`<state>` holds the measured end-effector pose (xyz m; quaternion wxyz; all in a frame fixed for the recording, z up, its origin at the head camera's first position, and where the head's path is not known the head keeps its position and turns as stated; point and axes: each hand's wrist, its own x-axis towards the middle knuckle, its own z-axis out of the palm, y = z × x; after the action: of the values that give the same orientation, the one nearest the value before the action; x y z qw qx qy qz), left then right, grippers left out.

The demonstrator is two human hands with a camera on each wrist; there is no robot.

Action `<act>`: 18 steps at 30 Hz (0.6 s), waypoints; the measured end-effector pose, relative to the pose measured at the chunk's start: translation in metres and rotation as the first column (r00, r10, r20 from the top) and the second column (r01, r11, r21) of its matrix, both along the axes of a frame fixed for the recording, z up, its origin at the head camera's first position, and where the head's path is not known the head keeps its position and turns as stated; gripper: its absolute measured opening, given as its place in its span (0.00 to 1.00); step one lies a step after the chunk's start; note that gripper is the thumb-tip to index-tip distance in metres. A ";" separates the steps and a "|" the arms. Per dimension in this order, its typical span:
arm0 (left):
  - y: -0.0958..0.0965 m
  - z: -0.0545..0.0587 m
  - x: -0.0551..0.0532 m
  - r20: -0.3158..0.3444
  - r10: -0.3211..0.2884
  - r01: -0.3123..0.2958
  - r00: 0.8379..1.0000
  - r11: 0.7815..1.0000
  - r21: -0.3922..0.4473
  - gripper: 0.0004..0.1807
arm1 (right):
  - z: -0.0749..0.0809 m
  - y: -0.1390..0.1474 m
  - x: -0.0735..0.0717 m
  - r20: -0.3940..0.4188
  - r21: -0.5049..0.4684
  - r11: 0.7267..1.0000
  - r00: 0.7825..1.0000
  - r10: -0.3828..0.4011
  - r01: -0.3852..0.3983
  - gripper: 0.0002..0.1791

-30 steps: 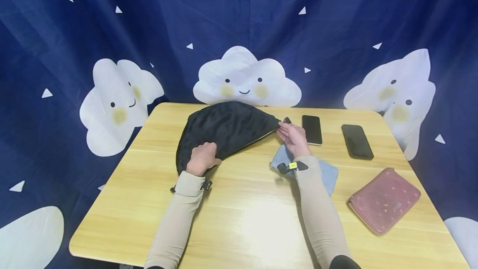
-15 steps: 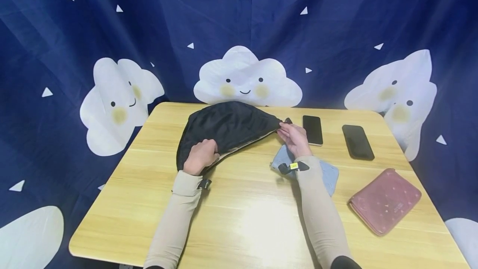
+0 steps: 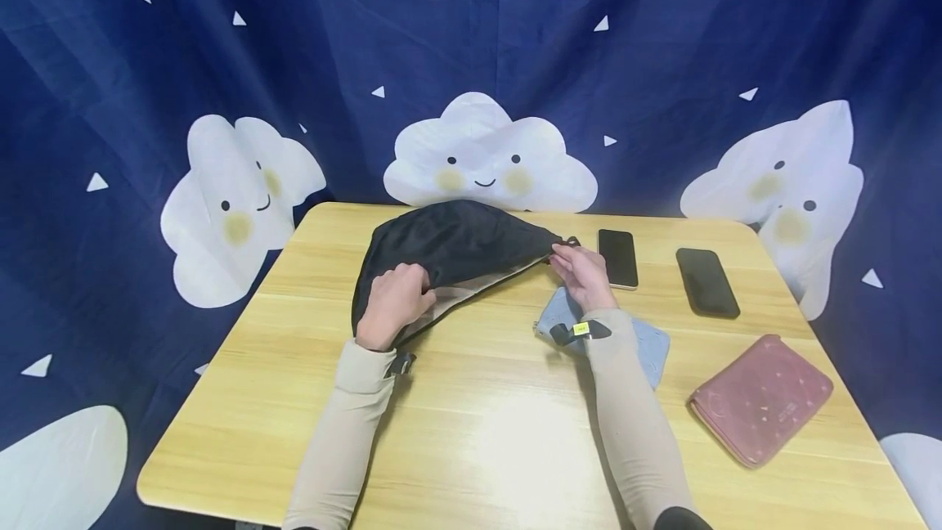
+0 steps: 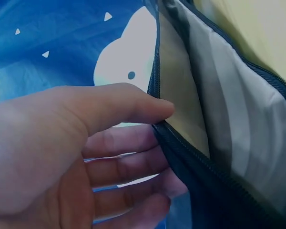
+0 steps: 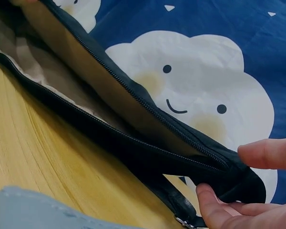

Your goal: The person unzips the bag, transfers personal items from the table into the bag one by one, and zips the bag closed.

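A black bag (image 3: 471, 240) with a zip and a pale lining lies near the far edge of the table. My left hand (image 3: 397, 301) pinches one edge of its zipped opening, thumb on the lining side and fingers on the black outside (image 4: 128, 143). Between the zip edges the beige lining (image 5: 66, 62) shows, the mouth gaping wide. At the bag's narrow right end, my right hand (image 3: 585, 275) holds the corner between thumb and fingers. A strap with a metal buckle (image 5: 183, 222) hangs by that corner. The bag's depth is out of sight.
A light blue pouch (image 3: 651, 350) lies partly under the right forearm. Two dark phones, one upright (image 3: 618, 258) and one slanted (image 3: 708, 283), lie at the back right. Nearer sits a dusty pink zip case (image 3: 761, 401). A blue cloud-print curtain (image 3: 471, 23) stands behind the table.
My left hand has risen slightly and drawn its zip edge up and away, so more of the pale lining shows. The right hand stays at the bag's corner.
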<state>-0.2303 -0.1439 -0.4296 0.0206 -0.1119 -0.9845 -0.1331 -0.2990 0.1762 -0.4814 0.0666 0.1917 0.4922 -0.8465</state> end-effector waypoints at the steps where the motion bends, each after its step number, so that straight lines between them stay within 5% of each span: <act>1: 0.000 0.001 0.000 -0.005 -0.001 0.001 1.000 1.000 0.004 0.25 | 0.000 0.000 0.000 0.004 0.005 1.000 1.000 0.001 -0.001 0.11; 9: 0.001 0.005 0.002 -0.040 -0.002 0.004 0.999 0.998 0.059 0.24 | 0.000 -0.001 0.000 0.025 0.053 0.998 0.999 0.022 -0.023 0.44; 18: 0.005 0.011 0.005 -0.039 -0.024 0.028 0.999 0.994 0.108 0.24 | -0.002 0.001 -0.002 0.004 0.024 0.999 1.000 0.031 -0.031 0.41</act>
<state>-0.2250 -0.1391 -0.4188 0.0434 -0.1260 -0.9737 -0.1846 -0.3008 0.1772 -0.4836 0.0784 0.1864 0.5054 -0.8389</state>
